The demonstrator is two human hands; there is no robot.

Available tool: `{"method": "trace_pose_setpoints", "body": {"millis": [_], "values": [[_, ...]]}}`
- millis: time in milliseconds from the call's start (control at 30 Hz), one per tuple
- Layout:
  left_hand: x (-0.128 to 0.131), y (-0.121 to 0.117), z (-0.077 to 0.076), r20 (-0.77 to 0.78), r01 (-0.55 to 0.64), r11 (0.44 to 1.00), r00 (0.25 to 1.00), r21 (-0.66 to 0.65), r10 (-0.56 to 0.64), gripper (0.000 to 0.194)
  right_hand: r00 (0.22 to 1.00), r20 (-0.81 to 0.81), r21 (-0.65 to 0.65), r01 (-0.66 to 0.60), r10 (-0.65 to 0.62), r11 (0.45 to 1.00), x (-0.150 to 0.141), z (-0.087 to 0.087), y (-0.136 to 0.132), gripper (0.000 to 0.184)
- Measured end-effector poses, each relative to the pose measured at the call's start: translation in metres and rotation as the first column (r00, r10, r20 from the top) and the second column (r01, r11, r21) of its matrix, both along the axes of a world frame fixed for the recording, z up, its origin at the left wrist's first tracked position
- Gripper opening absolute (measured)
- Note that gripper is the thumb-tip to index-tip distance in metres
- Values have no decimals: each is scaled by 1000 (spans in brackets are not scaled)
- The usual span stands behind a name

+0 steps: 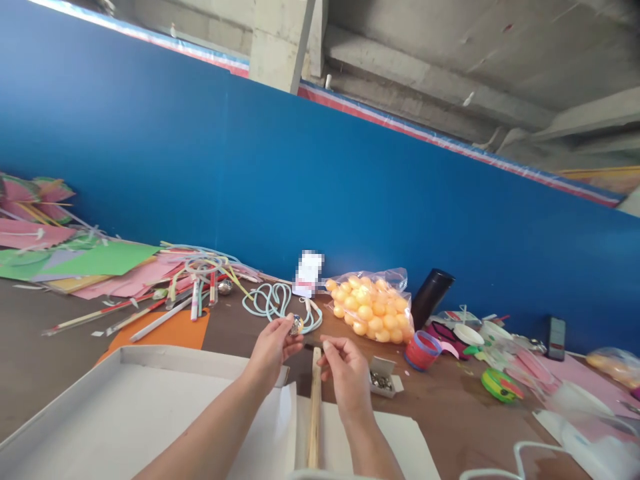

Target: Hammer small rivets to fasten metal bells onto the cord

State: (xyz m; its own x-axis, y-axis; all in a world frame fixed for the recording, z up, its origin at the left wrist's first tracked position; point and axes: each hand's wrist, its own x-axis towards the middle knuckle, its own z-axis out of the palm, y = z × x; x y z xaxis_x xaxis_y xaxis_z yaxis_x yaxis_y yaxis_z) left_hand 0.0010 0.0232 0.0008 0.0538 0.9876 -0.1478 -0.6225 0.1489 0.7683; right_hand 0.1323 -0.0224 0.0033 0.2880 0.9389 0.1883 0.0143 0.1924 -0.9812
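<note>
My left hand (273, 350) pinches a small shiny metal ball (296, 325) between thumb and fingertips, above the table. To its right, my right hand (345, 373) is closed, thumb against the fingers; whatever is at the fingertips is too small to make out. Between my forearms a wooden stick (315, 413) lies lengthwise over white paper (395, 433). Just right of my right hand stands a small open white box (384, 378) of little metal pieces. Light blue cord (270, 300) lies coiled beyond my left hand.
A bag of orange balls (373, 307) sits at the back, near a black bottle (431, 297) and a red-and-blue cup (423, 351). A large white tray (190, 360) fills the front left. Coloured paper (115, 259) and sticks clutter the left, before a blue partition (310, 187).
</note>
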Motion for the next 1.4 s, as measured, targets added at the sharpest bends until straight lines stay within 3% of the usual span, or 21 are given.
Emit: {"method": "trace_pose_setpoints", "body": {"millis": [367, 633, 1033, 1400], "values": [[0, -5, 2, -1, 16, 1000, 1000, 23, -16, 19, 973, -184, -14, -148, 143, 989, -1, 3, -9, 25], [3, -11, 4, 62, 156, 987, 986, 26, -158, 18, 906, -354, -41, -262, 231, 964, -4, 10, -14, 25], [5, -16, 3, -7, 254, 961, 967, 107, -255, 27, 881, -396, -52, -302, 258, 952, -6, 12, -14, 20], [7, -22, 10, -70, 260, 958, 965, 119, -253, 20, 881, -421, -34, -253, 215, 967, -4, 9, -11, 18]]}}
